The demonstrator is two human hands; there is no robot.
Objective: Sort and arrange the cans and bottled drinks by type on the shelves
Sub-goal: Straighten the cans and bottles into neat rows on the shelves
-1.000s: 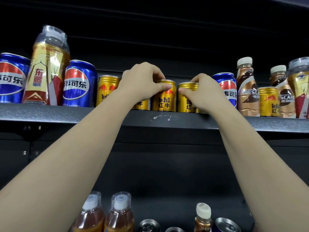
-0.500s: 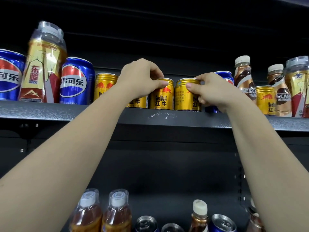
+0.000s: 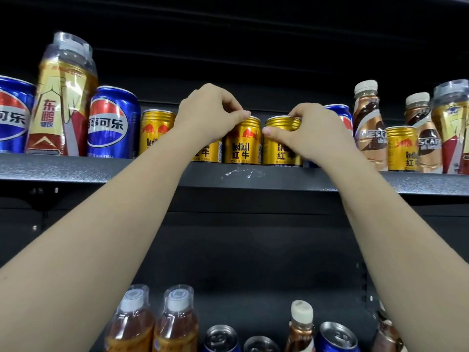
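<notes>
On the upper black shelf [image 3: 76, 168] stand gold Red Bull cans in a row. My left hand [image 3: 208, 115] is closed over a gold can [image 3: 206, 154] that is mostly hidden, its thumb touching the top of the middle Red Bull can [image 3: 243, 142]. My right hand [image 3: 314, 130] grips the gold can on the right [image 3: 279, 148] from its right side. A further gold can [image 3: 154, 130] stands left of my left wrist. A blue Pepsi can [image 3: 341, 113] shows behind my right hand.
Far left stand two blue Pepsi cans [image 3: 113, 123] and a tall gold bottle [image 3: 63, 97]. At the right are Nescafe bottles [image 3: 369, 125], another gold can [image 3: 402, 148] and a gold bottle [image 3: 451, 123]. The lower shelf holds tea bottles [image 3: 132, 323] and several cans [image 3: 337, 336].
My right hand has slid its gold can left, closer to the middle can, uncovering the Pepsi can behind. My left hand stays on its can.
</notes>
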